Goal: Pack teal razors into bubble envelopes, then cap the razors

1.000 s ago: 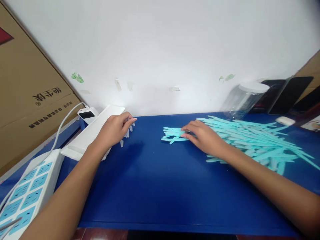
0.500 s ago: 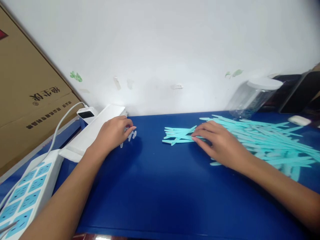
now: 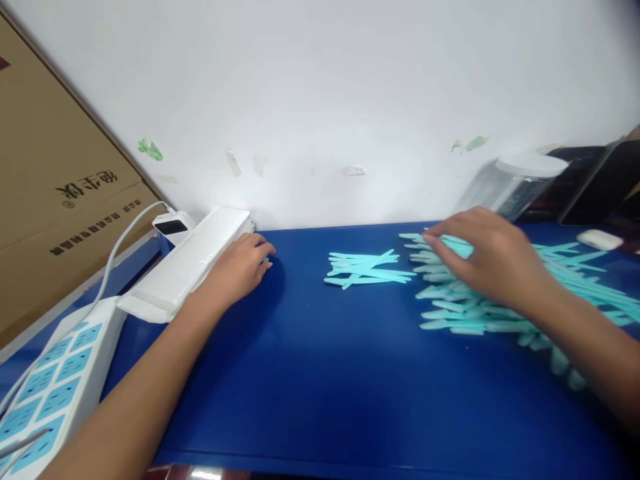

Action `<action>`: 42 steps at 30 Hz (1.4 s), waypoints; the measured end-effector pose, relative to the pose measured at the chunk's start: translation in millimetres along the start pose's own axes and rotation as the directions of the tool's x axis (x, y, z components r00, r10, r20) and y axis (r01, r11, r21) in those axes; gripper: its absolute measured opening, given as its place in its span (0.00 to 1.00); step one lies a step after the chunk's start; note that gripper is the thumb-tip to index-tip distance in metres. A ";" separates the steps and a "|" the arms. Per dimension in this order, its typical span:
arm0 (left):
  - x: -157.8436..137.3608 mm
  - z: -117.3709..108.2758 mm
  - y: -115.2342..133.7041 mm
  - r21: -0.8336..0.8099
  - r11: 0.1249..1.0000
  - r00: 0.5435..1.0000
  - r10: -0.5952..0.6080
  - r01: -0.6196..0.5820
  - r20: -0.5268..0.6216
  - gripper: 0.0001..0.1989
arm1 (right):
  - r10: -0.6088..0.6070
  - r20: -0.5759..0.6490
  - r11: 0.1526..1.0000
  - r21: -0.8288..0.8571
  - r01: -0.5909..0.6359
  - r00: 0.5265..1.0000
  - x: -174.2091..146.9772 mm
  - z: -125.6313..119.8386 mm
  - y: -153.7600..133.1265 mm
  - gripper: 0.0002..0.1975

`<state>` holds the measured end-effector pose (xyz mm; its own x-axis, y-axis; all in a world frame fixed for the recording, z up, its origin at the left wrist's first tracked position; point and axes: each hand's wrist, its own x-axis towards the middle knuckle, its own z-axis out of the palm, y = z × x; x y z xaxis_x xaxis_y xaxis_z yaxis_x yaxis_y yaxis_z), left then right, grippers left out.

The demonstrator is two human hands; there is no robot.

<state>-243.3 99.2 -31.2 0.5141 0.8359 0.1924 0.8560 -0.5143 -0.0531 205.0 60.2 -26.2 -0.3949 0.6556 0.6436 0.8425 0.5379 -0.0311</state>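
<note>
My left hand rests on the blue table beside a stack of long white packets. Its fingers are curled inward, largely covering some small pale pieces, so what they grip is hidden. My right hand, slightly blurred, hovers over the left part of a wide heap of slim turquoise sticks that look like eyebrow razors. Thumb and forefinger arch with a gap between them, and nothing shows held there. Between the hands lies a small, crisscrossed group of the same sticks, touched by neither hand.
A clear jar with a white lid stands behind the heap, near dark upright objects. A small white case lies at right. At left are a power strip, a white device with a cable, and a large cardboard box.
My right hand has left the small group and moved right, over the big heap. My left hand has lowered slightly and now covers most of the pale pieces that showed below it.
</note>
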 end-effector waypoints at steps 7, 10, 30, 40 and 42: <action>-1.3 -5.7 2.1 0.039 0.999 1.000 -0.015 0.014 0.011 0.14 | 0.404 0.304 0.914 -0.175 -0.366 0.863 -6.3 -30.7 86.5 0.13; -0.1 -9.7 12.8 0.002 1.000 1.000 0.004 -0.004 -0.031 0.14 | 0.402 0.423 0.910 -0.089 -0.405 0.812 -14.8 -21.8 106.7 0.22; 1.1 -12.1 35.6 -0.156 0.979 0.978 0.101 -0.130 -0.182 0.14 | 0.492 0.501 0.830 -0.023 -0.557 0.712 -17.9 2.3 108.5 0.14; 1.9 -12.9 38.6 -0.168 0.975 0.975 0.114 -0.147 -0.190 0.13 | 0.498 0.550 0.826 -0.067 -0.559 0.670 -18.7 6.9 111.2 0.19; 1.7 -13.2 38.5 -0.171 0.973 0.970 0.120 -0.158 -0.210 0.13 | 0.498 0.551 0.830 -0.077 -0.553 0.670 -17.7 5.6 109.2 0.18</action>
<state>-210.2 78.3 -19.9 0.5905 0.7088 0.3858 0.7420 -0.6649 0.0858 302.0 110.2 -45.2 -0.0472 0.9989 -0.0053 0.9454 0.0429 -0.3230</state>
